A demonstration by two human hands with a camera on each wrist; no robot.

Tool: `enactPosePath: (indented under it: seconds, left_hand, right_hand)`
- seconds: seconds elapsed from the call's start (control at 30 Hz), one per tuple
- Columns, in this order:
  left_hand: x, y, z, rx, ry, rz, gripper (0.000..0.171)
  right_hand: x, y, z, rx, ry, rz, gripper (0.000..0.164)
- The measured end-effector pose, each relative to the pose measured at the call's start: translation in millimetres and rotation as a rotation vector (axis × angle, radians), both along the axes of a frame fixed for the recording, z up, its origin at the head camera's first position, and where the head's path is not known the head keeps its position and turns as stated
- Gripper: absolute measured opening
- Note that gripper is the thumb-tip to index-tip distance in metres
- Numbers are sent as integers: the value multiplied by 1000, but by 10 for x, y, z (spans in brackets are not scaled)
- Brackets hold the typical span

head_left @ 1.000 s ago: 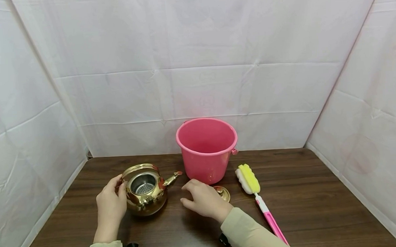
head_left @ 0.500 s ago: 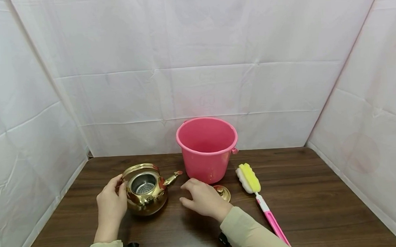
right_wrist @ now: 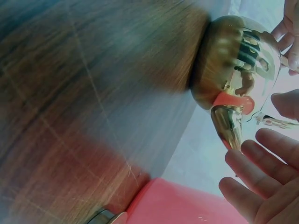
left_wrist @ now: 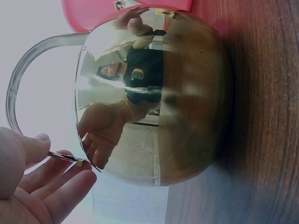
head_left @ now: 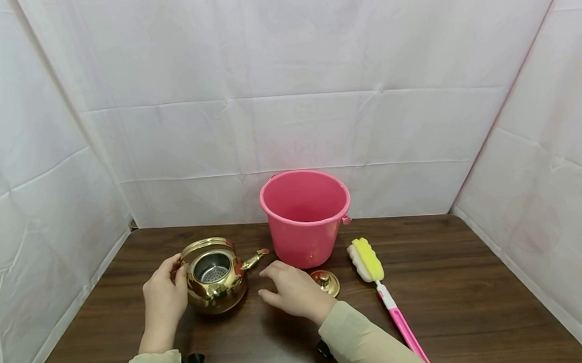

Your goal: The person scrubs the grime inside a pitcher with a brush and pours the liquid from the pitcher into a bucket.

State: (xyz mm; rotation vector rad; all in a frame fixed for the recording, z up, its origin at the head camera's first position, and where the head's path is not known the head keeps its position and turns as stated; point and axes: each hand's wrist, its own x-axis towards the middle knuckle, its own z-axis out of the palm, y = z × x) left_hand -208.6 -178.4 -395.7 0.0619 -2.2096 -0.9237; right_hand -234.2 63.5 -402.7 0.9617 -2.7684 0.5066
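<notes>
To your left, a creased white side sheet (head_left: 43, 214) hangs down past the dark wood-grain table (head_left: 471, 287). Next comes your left hand (head_left: 164, 303), thumb and fingers pinching the handle (head_left: 206, 242) of the gold kettle (head_left: 223, 301), which stands upright on the table's left half, a strainer (head_left: 212, 272) showing in its uncovered mouth. Your right hand (head_left: 296, 292) is above the table, just right of the spout (head_left: 253, 260), fingers apart and holding nothing. Behind it the pink bucket (head_left: 305, 243) stands near the folded-looking back sheet (head_left: 296, 73), the gold lid (head_left: 326, 282) lying just in front. Farther right lies the sponge brush (head_left: 368, 259), then another white sheet (head_left: 540, 192) hangs alongside the table
</notes>
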Motion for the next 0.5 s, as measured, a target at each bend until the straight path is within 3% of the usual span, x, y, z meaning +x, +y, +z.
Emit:
enactPosePath:
  seconds: [0.5]
  left_hand:
    - [2, -6, 6, 8, -9, -7, 22]
  right_hand:
    - [6, -69, -5, 20, 25, 5, 35]
